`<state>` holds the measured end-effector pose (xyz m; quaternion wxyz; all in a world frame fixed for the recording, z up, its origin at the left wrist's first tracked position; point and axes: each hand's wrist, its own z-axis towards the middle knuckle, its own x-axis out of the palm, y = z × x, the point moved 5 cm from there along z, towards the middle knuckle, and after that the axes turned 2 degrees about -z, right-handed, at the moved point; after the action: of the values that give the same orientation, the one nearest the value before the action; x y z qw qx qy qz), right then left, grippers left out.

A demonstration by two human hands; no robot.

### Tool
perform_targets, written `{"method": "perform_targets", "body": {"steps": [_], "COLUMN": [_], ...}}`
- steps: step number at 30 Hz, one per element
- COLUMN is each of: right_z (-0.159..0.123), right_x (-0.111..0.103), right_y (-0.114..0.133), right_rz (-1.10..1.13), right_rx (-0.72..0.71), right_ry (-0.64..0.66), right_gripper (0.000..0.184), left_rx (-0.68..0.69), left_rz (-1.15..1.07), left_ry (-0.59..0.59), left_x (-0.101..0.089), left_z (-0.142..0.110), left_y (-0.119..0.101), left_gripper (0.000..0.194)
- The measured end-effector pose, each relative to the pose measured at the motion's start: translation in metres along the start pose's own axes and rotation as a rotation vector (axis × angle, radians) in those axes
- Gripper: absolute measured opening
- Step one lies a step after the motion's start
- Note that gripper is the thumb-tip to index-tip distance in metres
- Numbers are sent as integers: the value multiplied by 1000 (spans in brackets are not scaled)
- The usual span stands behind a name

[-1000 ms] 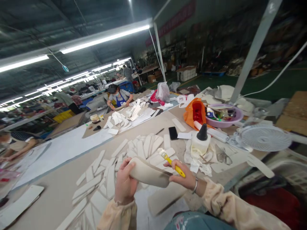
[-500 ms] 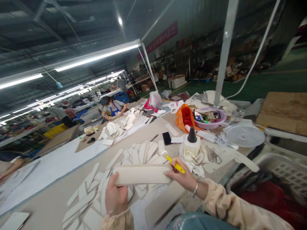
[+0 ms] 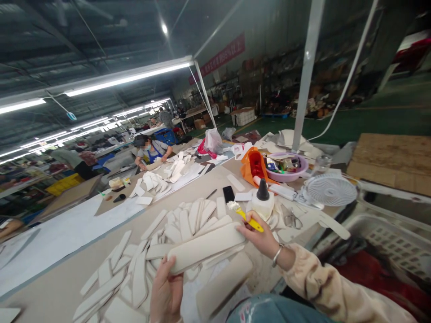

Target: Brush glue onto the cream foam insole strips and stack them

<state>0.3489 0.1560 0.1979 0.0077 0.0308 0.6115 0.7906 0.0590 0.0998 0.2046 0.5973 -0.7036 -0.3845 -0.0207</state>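
Note:
A long cream-coloured strip point(image 3: 207, 247) with rounded ends is held up between both hands. My left hand point(image 3: 167, 285) grips its near left end, thumb on top. My right hand point(image 3: 258, 235) pinches the far right end and also holds a yellow-handled brush point(image 3: 249, 219), its pale bristles pointing up and left. Beneath and to the left lies a heap of similar cream strips point(image 3: 139, 273), spread over the table. Closer to my body, a wider cream piece point(image 3: 224, 287) rests on the table. A white bottle with a dark cone cap point(image 3: 263, 197) stands just beyond my right hand.
Behind the heap lie a black phone point(image 3: 228, 194) and a white card. To the right are an orange bag point(image 3: 251, 168), a purple basin point(image 3: 289, 170), a white fan point(image 3: 332, 190) and a plastic crate point(image 3: 390, 237). A co-worker point(image 3: 151, 150) handles pieces across the table.
The strip has tilted, its left end lower and its right end higher. Both hands still hold it. The camera view has shifted slightly to the right.

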Motion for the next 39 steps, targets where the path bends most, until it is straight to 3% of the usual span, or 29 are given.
{"method": "perform_targets", "body": {"steps": [4, 8, 13, 20, 26, 31, 39], "right_z": [8, 19, 35, 43, 47, 48, 48], "right_x": [-4, -3, 1, 5, 5, 4, 0], "right_y": [-3, -1, 7, 6, 9, 8, 3], "right_rz": [48, 53, -21, -157, -148, -167, -187], "right_rx": [22, 19, -20, -20, -34, -45, -45], "right_ry": [-20, -29, 7, 25, 16, 13, 29], "right_gripper": [34, 36, 34, 35, 31, 29, 29], "left_rx": [-120, -322, -430, -421, -455, -375, -363], "left_rz": [-56, -35, 28, -23, -49, 4, 14], "left_ry": [-19, 58, 69, 48, 36, 114, 280], "left_x": [-5, -5, -12, -24, -33, -20, 0], "left_z": [-10, -26, -38, -29, -29, -42, -60], "left_y": [10, 30, 56, 73, 85, 82, 70], "left_gripper": [24, 21, 25, 32, 44, 65, 58]}}
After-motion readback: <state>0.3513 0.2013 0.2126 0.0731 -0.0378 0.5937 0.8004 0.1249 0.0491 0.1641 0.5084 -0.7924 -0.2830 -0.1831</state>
